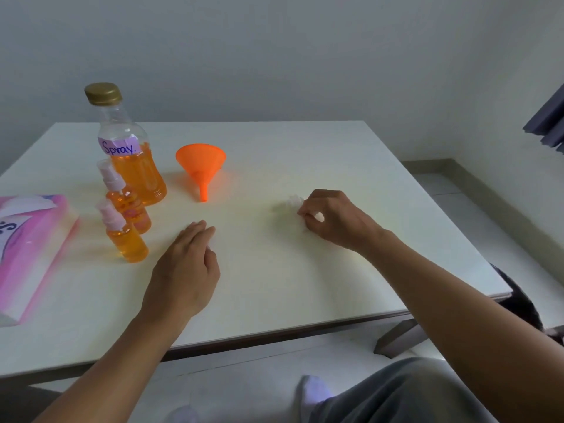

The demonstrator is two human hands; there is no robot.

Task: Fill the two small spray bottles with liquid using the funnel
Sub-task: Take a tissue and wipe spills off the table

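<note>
On the white worktop (274,270), our right hand (332,218) pinches crumpled white tissue (293,203), likely wiping drips; left hand (183,270) rests empty, loosely open; both small orange-filled spray bottles (128,242) look full.

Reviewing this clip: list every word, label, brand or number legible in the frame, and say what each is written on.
"Spray." is handwritten on a pale purple paper label on the large clear plastic bottle with the gold cap.
The pink tissue pack at the left edge carries cut-off lettering, not readable.
The farther small orange spray bottle has a printed label too blurred to read.
No other text is visible.
</note>
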